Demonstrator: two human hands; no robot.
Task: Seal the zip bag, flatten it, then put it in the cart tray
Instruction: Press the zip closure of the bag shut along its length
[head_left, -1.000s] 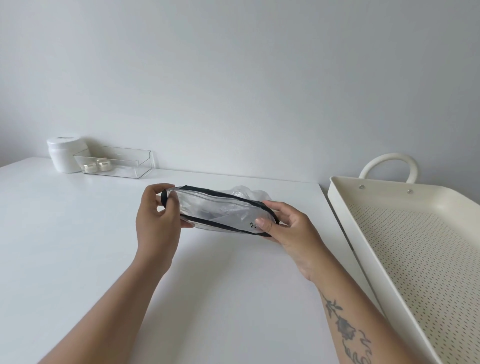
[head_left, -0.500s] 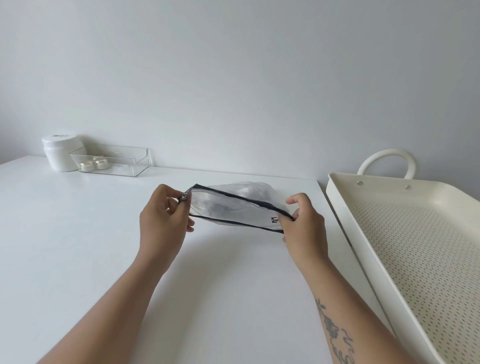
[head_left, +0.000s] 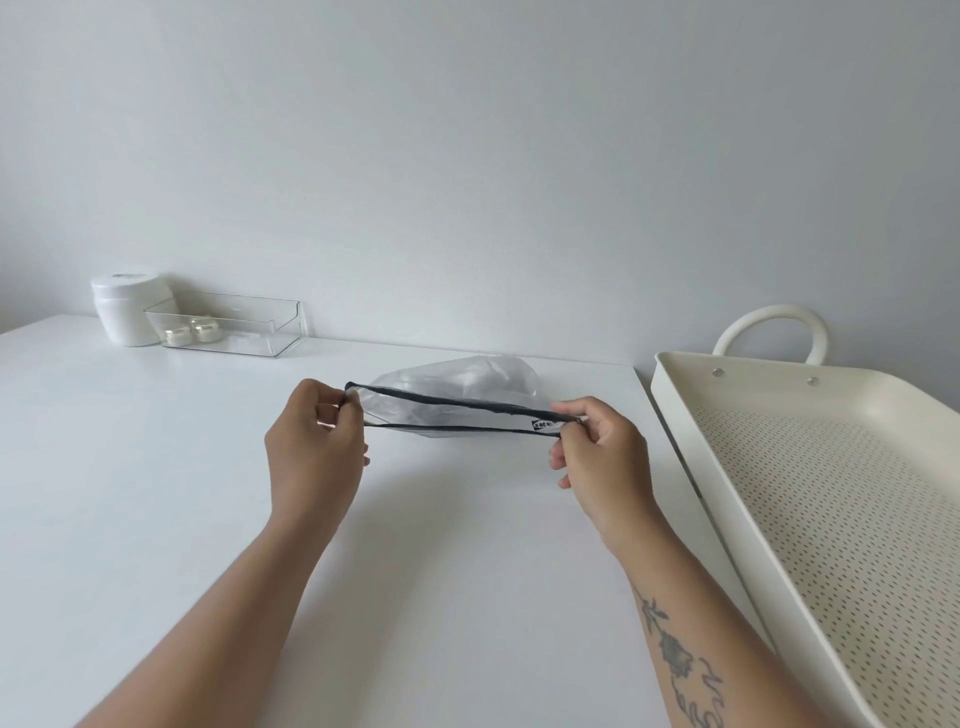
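Above the white table (head_left: 156, 493), a clear black-edged zip bag (head_left: 457, 402) pinched by left hand (head_left: 311, 447) and right hand (head_left: 602, 457), mouth gaping, contents unclear; beside it, a bare cream perforated cart tray (head_left: 675, 415); far back, a clear plastic box (head_left: 228, 325) with two small jars (head_left: 192, 332).

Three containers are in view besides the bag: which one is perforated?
The cream cart tray at the right, beside the table: its floor is dotted with small holes and it has a loop handle. The clear box and the white jar have none.
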